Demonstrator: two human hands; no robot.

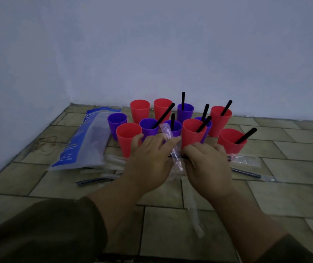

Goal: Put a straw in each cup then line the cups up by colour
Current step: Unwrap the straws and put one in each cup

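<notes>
— Wrapper (176, 158)?
— Just in front of the cups (128, 139), long axis steep, top leaning left.
— Grips?
— Left hand (150, 160) pinches it; right hand (207, 168) curled at its lower end, hold unclear.

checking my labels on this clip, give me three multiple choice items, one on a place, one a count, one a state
1. Where does the blue bag lie?
A left of the cups
B right of the cups
C inside a cup

2. How many red cups are there?
A two
B six
C ten

3. The front-left red cup is:
A tipped over
B upright with a straw in it
C upright with no straw in it

Answers:
1 A: it lies flat on the floor at the cluster's left edge.
2 B: six stand among the purple cups.
3 C: it stands upright and nothing sticks out of its mouth.
</notes>
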